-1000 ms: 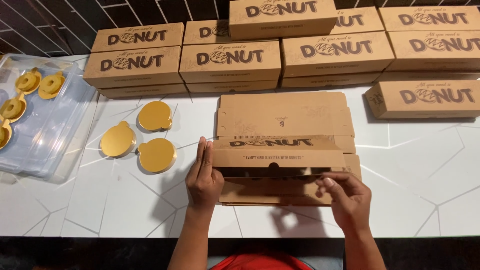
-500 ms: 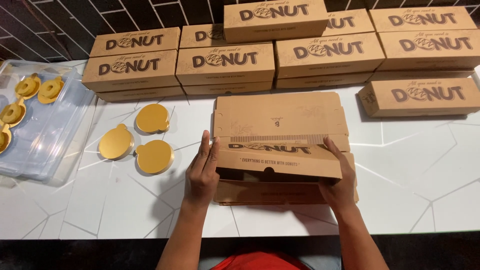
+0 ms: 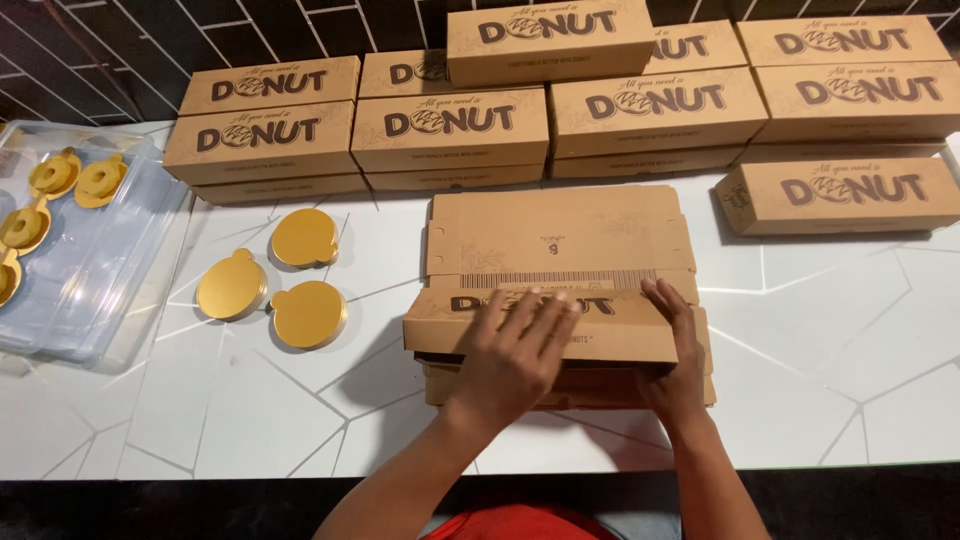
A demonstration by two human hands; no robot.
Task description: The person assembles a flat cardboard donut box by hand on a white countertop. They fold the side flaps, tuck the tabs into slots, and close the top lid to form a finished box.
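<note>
Now the left hand (image 3: pixel 515 355) lies flat on the top of the long brown cardboard box (image 3: pixel 560 325), with the fingers (image 3: pixel 545 315) spread open and pointing away from the person; half a second ago this hand was at the left end of the box, so it has moved onto the lid. The right hand (image 3: pixel 675 350) is at the right end of the same box, its fingers straight and pressed on the top edge, not closed around anything. The box rests on the white surface (image 3: pixel 850 330) with thin grey lines, directly in front of the person, and its lid looks lower and more closed than before. Behind it a flat unfolded cardboard sheet (image 3: pixel 555 235) touches the box. To the left, three round gold boards (image 3: pixel 275 285) lie near each other, in the same places as earlier. Stacked closed brown boxes (image 3: pixel 450 125) stand along the back.
</note>
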